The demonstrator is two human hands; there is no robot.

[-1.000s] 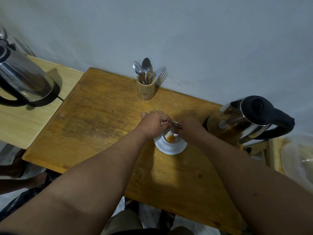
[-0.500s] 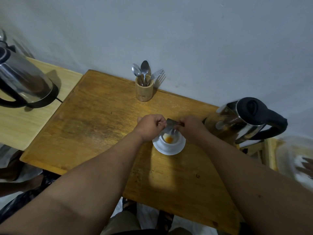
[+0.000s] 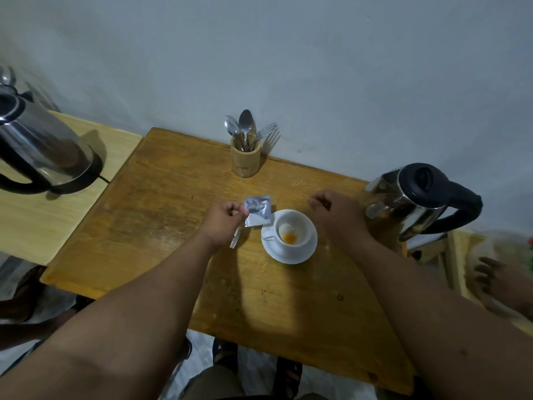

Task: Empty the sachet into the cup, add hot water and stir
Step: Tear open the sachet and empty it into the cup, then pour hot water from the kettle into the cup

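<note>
A white cup (image 3: 291, 230) stands on a white saucer (image 3: 288, 254) in the middle of the wooden table (image 3: 161, 215); orange and white powder lies in its bottom. My left hand (image 3: 223, 223) is just left of the cup and pinches a torn silver sachet (image 3: 257, 210), which hangs beside the cup's rim. A torn strip dangles below that hand. My right hand (image 3: 336, 213) hovers right of the cup with fingers loosely curled and nothing in it. A steel kettle with a black lid and handle (image 3: 415, 197) stands right behind it.
A wooden holder (image 3: 245, 157) with two spoons and a fork stands at the table's back edge by the wall. A second steel kettle (image 3: 40, 151) sits on a lighter table at the left. Another person's hand (image 3: 501, 281) rests at the far right.
Both hands held the sachet over the cup before. Now they have parted: the left has carried the sachet off to the cup's left, the right has let go and shifted right.
</note>
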